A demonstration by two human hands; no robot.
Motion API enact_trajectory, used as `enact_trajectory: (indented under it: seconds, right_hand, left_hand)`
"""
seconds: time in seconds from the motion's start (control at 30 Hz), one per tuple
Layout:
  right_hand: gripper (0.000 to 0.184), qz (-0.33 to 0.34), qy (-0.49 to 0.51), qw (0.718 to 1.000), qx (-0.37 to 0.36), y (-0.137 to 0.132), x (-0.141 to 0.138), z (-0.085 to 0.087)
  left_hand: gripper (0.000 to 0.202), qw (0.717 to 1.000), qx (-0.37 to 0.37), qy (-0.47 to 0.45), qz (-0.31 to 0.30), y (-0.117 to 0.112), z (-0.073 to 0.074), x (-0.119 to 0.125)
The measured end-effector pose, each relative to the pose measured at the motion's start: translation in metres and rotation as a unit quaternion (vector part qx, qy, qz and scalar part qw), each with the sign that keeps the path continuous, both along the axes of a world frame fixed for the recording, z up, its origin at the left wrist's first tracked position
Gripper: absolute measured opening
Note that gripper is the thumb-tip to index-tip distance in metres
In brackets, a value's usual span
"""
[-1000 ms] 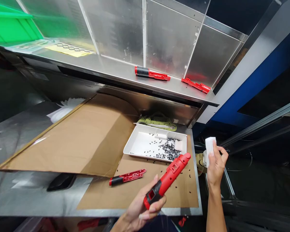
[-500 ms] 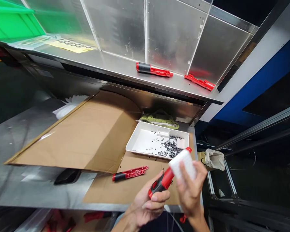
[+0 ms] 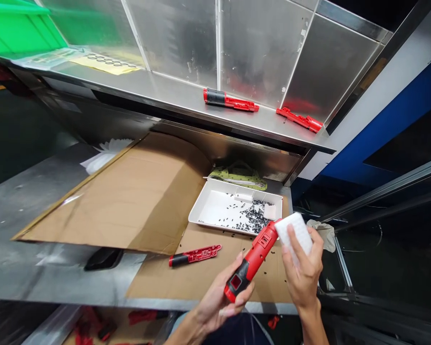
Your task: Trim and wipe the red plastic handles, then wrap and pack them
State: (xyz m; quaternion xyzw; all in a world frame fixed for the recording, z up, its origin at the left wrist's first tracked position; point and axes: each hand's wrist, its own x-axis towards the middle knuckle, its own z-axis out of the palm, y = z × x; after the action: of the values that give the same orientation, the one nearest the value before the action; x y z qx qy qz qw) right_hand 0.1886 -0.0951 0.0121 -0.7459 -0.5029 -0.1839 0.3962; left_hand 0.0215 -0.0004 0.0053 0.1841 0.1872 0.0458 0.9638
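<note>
The red-and-black housing point(image 3: 253, 258) is held in the head view above a brown cardboard mat point(image 3: 158, 282), its far end by the white tray point(image 3: 210, 206). It is gripped near its black end by the left hand point(image 3: 230, 299); a white block point(image 3: 296, 232) is pinched in the right hand point(image 3: 303, 273) at the housing's far tip (whether the two touch cannot be told). Black bits point(image 3: 256, 215) are strewn in the tray, and a few are scattered on the mat, where a second housing piece point(image 3: 195, 256) is laid. The metal table point(image 3: 68, 287) is partly covered by a large cardboard piece point(image 3: 118, 196). Behind, a metal shelf point(image 3: 172, 93) is occupied by two red parts point(image 3: 231, 100), a yellow sheet point(image 3: 106, 63) and a green bin point(image 3: 17, 28).
</note>
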Motion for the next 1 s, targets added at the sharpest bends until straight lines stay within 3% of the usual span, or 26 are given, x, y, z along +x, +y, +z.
enact_trajectory:
  seconds: [0.2, 0.37, 0.6, 0.8, 0.9, 1.0]
  right_hand:
    - [0.038, 0.039, -0.033, 0.998, -0.037, 0.001, 0.003, 0.011]
    - [0.039, 0.051, -0.049, 0.995, -0.067, 0.0, 0.007, 0.014]
    - [0.043, 0.066, -0.094, 0.985, -0.13, -0.005, 0.009, 0.018]
    - [0.042, 0.037, -0.053, 0.99, -0.126, -0.007, -0.008, 0.003]
    - [0.041, 0.037, -0.014, 0.986, -0.163, -0.003, 0.011, 0.005]
    - [0.054, 0.121, 0.077, 0.973, -0.183, -0.014, 0.039, 0.006]
  left_hand:
    - [0.095, 0.984, 0.156, 0.078, -0.029, 0.002, 0.005, -0.001]
    - [0.105, 0.98, 0.17, 0.101, -0.017, 0.005, 0.002, -0.003]
    - [0.095, 0.979, 0.172, 0.09, -0.053, 0.015, 0.011, -0.012]
    - [0.07, 0.987, 0.117, 0.103, -0.028, 0.013, 0.004, -0.024]
    - [0.053, 0.984, 0.123, 0.098, -0.089, 0.019, 0.007, -0.032]
    - [0.046, 0.963, 0.097, 0.117, -0.225, 0.043, 0.013, -0.045]
